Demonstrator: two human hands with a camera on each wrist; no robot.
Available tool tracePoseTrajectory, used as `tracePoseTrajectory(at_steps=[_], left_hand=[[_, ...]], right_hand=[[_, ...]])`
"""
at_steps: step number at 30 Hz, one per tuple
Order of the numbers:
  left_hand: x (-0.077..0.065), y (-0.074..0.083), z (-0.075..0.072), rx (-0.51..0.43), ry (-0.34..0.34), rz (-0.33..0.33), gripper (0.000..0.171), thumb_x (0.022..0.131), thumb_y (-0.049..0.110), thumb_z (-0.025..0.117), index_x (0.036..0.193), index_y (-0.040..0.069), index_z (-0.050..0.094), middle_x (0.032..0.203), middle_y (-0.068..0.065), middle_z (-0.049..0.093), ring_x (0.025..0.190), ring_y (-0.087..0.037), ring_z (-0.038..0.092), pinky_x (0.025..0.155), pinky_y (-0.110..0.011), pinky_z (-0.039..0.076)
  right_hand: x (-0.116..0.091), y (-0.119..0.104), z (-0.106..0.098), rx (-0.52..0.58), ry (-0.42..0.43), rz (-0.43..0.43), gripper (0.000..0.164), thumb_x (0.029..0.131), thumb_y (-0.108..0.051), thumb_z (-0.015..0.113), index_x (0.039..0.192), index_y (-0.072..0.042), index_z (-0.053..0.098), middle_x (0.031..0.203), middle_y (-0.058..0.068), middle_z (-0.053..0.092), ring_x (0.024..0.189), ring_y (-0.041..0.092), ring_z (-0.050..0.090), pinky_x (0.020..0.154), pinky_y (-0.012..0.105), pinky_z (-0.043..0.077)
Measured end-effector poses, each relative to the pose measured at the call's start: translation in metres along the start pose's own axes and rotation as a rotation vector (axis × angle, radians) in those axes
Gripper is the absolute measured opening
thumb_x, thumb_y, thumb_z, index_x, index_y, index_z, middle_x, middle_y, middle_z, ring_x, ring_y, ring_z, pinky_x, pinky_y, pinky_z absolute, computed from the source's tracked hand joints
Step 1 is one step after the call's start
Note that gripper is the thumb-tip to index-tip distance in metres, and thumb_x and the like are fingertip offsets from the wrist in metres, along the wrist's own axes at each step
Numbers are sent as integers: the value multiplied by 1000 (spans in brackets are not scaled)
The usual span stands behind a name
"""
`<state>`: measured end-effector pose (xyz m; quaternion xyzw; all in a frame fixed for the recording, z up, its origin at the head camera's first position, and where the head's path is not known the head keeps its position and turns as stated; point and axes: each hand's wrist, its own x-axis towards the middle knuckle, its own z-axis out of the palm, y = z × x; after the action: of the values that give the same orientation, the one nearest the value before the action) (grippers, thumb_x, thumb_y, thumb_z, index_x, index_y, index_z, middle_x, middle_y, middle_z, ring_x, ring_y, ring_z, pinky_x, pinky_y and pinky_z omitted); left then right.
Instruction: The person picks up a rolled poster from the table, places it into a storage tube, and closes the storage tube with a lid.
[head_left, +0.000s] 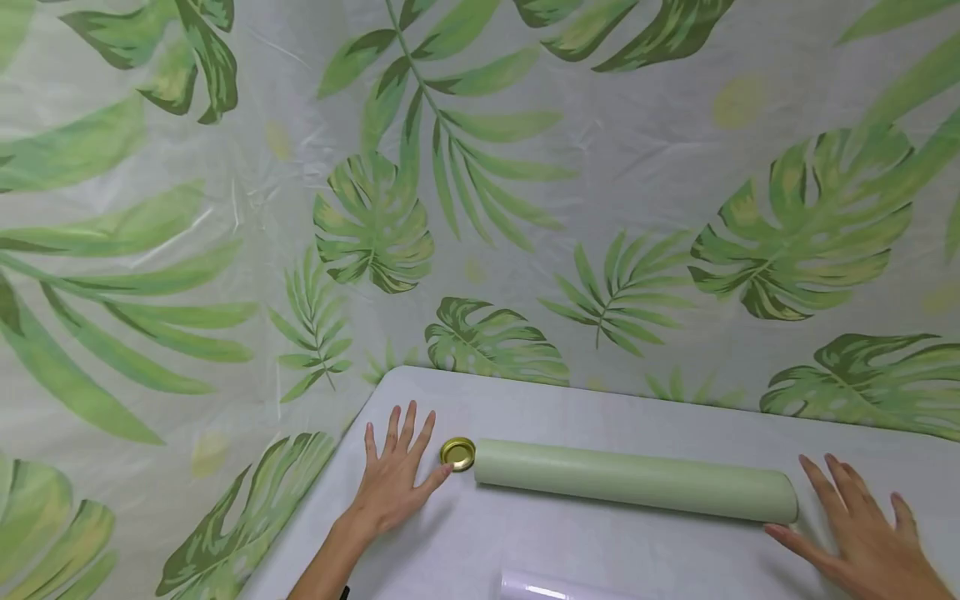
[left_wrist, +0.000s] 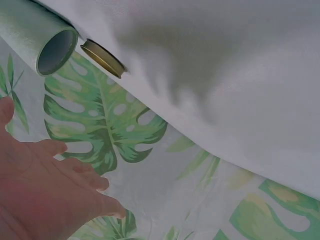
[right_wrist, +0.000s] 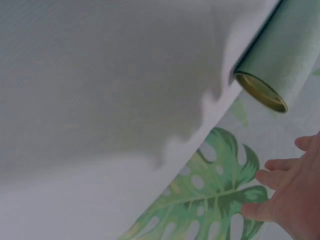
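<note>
A pale green tube (head_left: 633, 481) lies on its side across the white table. Its left end is an open dark hole in the left wrist view, while a gold cap (right_wrist: 261, 93) closes the right end. Beside the open end sits a round gold lid (head_left: 457, 453), also seen as a gold lid (left_wrist: 103, 58) in the left wrist view. My left hand (head_left: 397, 475) hovers with fingers spread just left of the lid, holding nothing. Past the tube's right end, my right hand (head_left: 862, 533) is spread too, with nothing in it.
A shiny, pale lilac object (head_left: 551, 586) shows partly at the bottom edge of the head view. The white table (head_left: 420, 558) has a rounded far-left corner. Leaf-patterned sheeting (head_left: 637, 167) hangs behind and to the left of it.
</note>
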<state>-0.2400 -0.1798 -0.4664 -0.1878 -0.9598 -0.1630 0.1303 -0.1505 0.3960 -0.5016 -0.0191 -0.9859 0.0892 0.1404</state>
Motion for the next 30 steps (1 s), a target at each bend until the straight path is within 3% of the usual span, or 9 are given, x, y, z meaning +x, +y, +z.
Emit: tracePoseTrajectory(at_steps=[11, 25, 30], left_hand=[[-2, 11, -4, -3, 0, 12, 85, 99, 57, 59, 166, 19, 22, 175, -11, 5, 162, -40, 3, 120, -76, -4], [-3, 19, -11, 37, 5, 50, 87, 98, 61, 57, 166, 19, 22, 175, -12, 4, 162, -39, 3, 119, -77, 0], [-6, 22, -11, 28, -3, 56, 87, 98, 63, 56, 166, 19, 23, 175, -12, 5, 162, -39, 4, 120, -77, 0]], right_hand=[[15, -24, 3, 53, -1, -98, 119, 89, -65, 69, 167, -12, -3, 168, 35, 3, 157, 52, -3, 109, 84, -9], [28, -48, 10, 32, 31, -195, 116, 84, -65, 74, 167, -13, 12, 163, 36, 25, 146, 57, 26, 108, 82, 11], [30, -50, 15, 61, 54, -251, 113, 83, -61, 76, 168, -18, 14, 163, 33, 29, 150, 54, 25, 110, 82, 10]])
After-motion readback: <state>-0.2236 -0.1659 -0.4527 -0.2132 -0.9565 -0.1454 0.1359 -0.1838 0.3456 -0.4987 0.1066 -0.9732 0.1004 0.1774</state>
